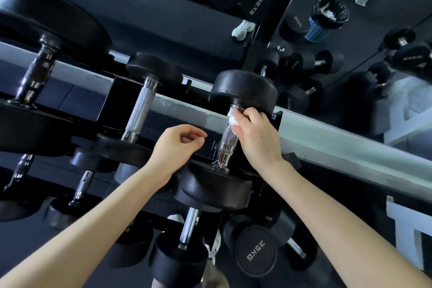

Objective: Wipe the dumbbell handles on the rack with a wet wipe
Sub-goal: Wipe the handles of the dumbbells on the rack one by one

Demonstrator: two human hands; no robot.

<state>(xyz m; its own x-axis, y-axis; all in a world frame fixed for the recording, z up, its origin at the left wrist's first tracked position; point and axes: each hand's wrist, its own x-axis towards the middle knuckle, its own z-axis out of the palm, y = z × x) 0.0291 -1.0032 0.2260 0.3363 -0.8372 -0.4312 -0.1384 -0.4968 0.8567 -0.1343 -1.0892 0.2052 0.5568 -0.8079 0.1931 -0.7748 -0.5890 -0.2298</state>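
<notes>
A black dumbbell with a knurled chrome handle [228, 141] lies on the top rail of the rack [149, 124]. My right hand [258, 135] presses a white wet wipe [233, 119] against the upper part of that handle, fingers curled round it. To the left of the handle my left hand [176, 145] hovers with loosely curled fingers and holds nothing. More dumbbells sit to the left, one with a bright knurled handle [140, 110] and one with a darker handle [35, 75].
Lower tiers hold more dumbbells, one marked 35KG [256, 250]. A mirror behind the rack reflects weights and a blue bin with a black liner [326, 18]. A white frame [406, 224] stands at the right.
</notes>
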